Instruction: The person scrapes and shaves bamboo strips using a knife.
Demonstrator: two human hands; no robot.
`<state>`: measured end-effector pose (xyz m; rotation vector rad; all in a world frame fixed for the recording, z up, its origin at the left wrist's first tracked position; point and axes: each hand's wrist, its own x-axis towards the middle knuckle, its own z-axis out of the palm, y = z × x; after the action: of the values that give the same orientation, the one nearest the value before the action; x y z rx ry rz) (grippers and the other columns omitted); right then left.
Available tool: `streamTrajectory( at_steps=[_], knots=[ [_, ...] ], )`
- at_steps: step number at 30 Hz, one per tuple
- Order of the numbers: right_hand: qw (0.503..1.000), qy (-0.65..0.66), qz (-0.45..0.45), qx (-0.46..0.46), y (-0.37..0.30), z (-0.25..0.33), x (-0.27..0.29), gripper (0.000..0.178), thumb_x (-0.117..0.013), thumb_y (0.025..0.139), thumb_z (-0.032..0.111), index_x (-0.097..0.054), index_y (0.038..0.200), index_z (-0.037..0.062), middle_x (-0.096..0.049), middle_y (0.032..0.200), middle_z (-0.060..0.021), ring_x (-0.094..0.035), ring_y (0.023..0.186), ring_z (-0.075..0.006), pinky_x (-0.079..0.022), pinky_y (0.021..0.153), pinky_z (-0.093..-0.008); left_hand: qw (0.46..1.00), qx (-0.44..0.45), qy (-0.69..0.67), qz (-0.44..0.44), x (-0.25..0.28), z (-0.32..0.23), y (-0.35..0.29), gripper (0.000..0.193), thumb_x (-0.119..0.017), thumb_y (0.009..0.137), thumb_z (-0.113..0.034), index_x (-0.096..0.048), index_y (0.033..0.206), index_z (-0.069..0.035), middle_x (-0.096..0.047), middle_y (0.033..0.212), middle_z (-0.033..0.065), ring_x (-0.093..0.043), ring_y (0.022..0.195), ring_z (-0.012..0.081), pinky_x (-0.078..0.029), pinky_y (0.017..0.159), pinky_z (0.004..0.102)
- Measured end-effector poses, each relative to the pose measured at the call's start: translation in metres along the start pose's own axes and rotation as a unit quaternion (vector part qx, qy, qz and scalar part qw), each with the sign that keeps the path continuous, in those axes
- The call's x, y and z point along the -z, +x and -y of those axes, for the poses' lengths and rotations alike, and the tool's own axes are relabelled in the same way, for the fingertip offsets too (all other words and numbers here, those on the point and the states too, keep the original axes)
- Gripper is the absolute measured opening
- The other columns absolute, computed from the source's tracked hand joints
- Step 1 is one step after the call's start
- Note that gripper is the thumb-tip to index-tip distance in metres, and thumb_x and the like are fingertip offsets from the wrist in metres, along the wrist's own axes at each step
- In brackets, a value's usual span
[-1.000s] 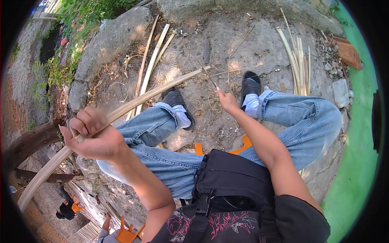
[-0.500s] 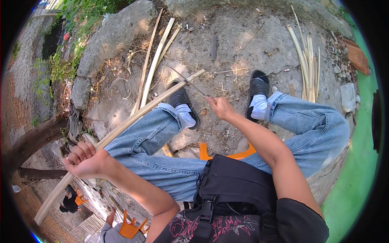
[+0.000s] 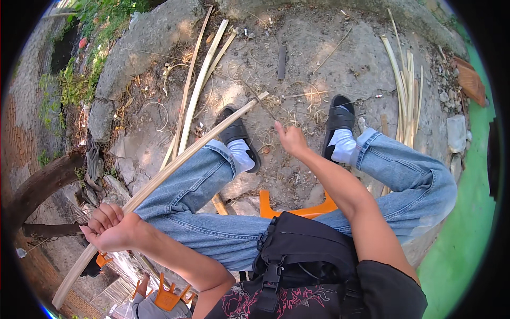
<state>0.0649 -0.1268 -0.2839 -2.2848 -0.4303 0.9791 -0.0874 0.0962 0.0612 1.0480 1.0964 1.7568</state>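
Note:
My left hand (image 3: 112,228), closed, grips a long pale bamboo strip (image 3: 186,154) near its lower left end. The strip slants up to the right across my left thigh and shin, and its far tip passes over my left sandal. In my right hand (image 3: 291,139), fingers closed, is a thin dark-bladed knife (image 3: 264,108). Its blade crosses the strip close to the far tip. My palm hides the knife's handle.
Loose bamboo strips (image 3: 203,80) lie left of my left foot; another bundle (image 3: 408,98) is beyond my right knee. Curled shavings litter the ground between my feet. An orange plastic seat (image 3: 297,211) is under me. Behind at lower left, a person in grey (image 3: 151,307) sits on an orange chair.
The knife has shifted slightly right along the strip, closer to its far tip, with my right hand. My left hand keeps its hold, nearly still.

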Motion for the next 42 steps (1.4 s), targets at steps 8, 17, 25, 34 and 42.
streamTrajectory(
  at_steps=[8,17,25,34,42],
  knots=[
    [0.996,-0.005,0.086,0.039,0.006,0.006,0.006,0.077,-0.038,0.088,0.064,-0.067,0.075,-0.0067,-0.062,0.072,-0.0306,-0.063,0.076,-0.0434,-0.050,0.073,-0.0471,1.000,-0.003,0.016,-0.001,0.005,0.002,0.006,0.046,-0.035,0.096,-0.028,-0.017,0.055,-0.019,-0.016,0.048,-0.0029,-0.012,0.042,0.0090,-0.006,0.039,0.0256],
    [0.998,0.037,0.045,-0.036,0.017,-0.027,-0.001,0.076,-0.038,0.090,0.061,-0.061,0.067,-0.0081,-0.059,0.073,-0.0327,-0.059,0.073,-0.0466,-0.046,0.070,-0.0485,0.997,-0.007,0.043,-0.070,0.003,0.008,0.011,0.045,-0.035,0.097,-0.029,-0.018,0.056,-0.019,-0.017,0.049,-0.0025,-0.015,0.041,0.0095,-0.009,0.039,0.0257],
    [0.998,-0.026,0.052,-0.012,0.027,-0.038,0.015,0.077,-0.038,0.089,0.063,-0.062,0.069,-0.0083,-0.058,0.070,-0.0319,-0.061,0.075,-0.0457,-0.046,0.070,-0.0495,0.993,-0.011,0.043,-0.113,0.003,0.011,0.016,0.044,-0.039,0.096,-0.030,-0.019,0.058,-0.018,-0.019,0.050,-0.0018,-0.015,0.041,0.0094,-0.009,0.039,0.0259],
    [0.998,0.033,0.053,0.004,0.015,-0.048,0.001,0.070,-0.043,0.087,0.061,-0.062,0.065,-0.0027,-0.058,0.065,-0.0281,-0.060,0.067,-0.0432,-0.046,0.066,-0.0475,0.992,-0.006,0.040,-0.118,0.005,0.012,0.024,0.044,-0.039,0.096,-0.029,-0.019,0.058,-0.018,-0.019,0.050,-0.0015,-0.016,0.041,0.0097,-0.009,0.039,0.0263],
    [0.999,0.012,-0.027,0.020,0.014,-0.045,-0.010,0.071,-0.044,0.089,0.058,-0.055,0.059,-0.0054,-0.052,0.057,-0.0277,-0.056,0.058,-0.0410,-0.043,0.059,-0.0476,0.993,0.035,0.008,-0.115,0.007,0.014,0.024,0.043,-0.040,0.094,-0.028,-0.017,0.060,-0.018,-0.017,0.049,-0.0020,-0.014,0.041,0.0099,-0.008,0.041,0.0261]
  ],
)
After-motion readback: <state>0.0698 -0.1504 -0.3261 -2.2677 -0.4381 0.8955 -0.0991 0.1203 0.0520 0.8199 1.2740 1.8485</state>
